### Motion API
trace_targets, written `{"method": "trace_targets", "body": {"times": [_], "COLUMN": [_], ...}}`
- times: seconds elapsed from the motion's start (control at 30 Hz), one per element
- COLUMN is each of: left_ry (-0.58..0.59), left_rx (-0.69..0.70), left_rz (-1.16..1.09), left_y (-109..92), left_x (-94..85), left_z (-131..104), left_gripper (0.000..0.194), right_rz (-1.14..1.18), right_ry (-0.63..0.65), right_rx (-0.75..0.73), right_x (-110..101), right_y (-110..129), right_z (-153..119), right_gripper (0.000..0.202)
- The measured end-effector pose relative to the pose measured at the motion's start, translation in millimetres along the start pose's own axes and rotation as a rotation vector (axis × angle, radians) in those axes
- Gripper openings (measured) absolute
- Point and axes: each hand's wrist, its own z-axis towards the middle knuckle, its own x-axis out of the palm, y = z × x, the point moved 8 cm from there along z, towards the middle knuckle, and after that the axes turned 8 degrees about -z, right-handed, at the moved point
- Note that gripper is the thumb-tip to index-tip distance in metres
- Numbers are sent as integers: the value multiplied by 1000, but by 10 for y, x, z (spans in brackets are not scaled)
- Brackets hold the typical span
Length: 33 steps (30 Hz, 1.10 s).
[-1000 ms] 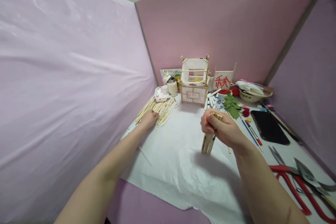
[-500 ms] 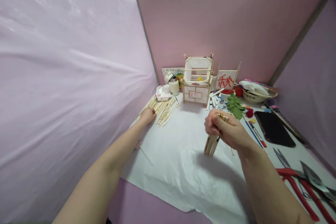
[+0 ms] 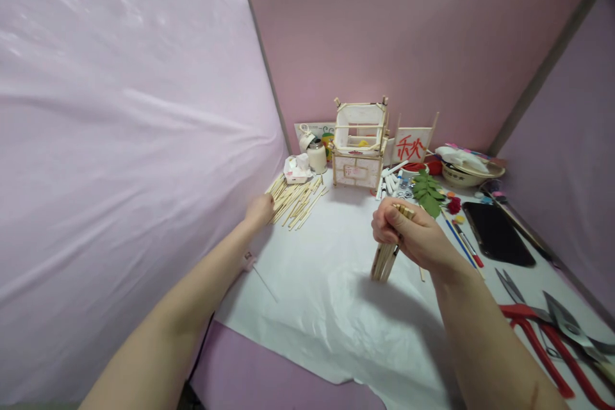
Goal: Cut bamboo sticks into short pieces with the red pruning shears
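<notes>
A bundle of thin wooden sticks [image 3: 383, 262] stands almost upright in my right hand [image 3: 401, 227], whose fingers are wrapped round its upper part. The lower ends of the bundle point down at the white sheet. At the left, my left hand [image 3: 260, 210] is at the left edge of a loose spread of sticks [image 3: 295, 200]. Its fingertips are hidden, so what it may hold does not show.
Behind stands a stick-framed structure [image 3: 358, 170]. A jar [image 3: 317, 157] and a tissue pack [image 3: 297, 168] are at back left. On the right lie a leaf sprig [image 3: 427, 192], a black phone [image 3: 497, 234], pens, red-handled cutters [image 3: 538, 339] and a bowl [image 3: 464, 176].
My left hand has moved left, from on top of the spread sticks to their left edge. My right hand still grips the bundle. The whole view has shifted slightly.
</notes>
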Motion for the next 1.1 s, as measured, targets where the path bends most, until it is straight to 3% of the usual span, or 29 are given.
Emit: {"method": "trace_targets", "body": {"times": [0.1,0.2,0.3,0.4,0.57,0.63,0.73,0.9,1.0,1.1], "left_ry": [-61,-70,-57,57,335,372,334,295,350,312], "left_rx": [37,86,142,194,458,549,625,640,555,475], "left_rz": [9,-161,-397,-531,-595,-616,-662,-893,-1055,-1086], "left_y": [26,-50,-261,-614,-1491,-1782,-2066,-2215,-2183,-2096], "left_x": [-310,-607,-854,-913,-703,-600,-458,-182,51,250], "left_z": [-226,-479,-703,-880,-1169,-1268,-1385,-1514,-1509,-1494], "left_gripper": [24,25,30,34,27,24,21,18,18,16], "right_rz": [4,10,9,-9,-73,-111,-171,-194,-234,-287], "right_ry": [-1,12,18,-1,-32,-41,-53,-117,-142,-170], "right_rx": [-13,-23,-28,-31,-34,-38,-55,-77,-93,-116], "right_x": [4,32,48,39,58,82,107,41,-5,-30], "right_y": [17,32,37,48,106,133,165,189,212,244], "right_z": [1,4,8,7,-13,-22,-28,-22,-19,-22], "right_gripper": [29,28,28,28,30,32,34,35,37,38]}}
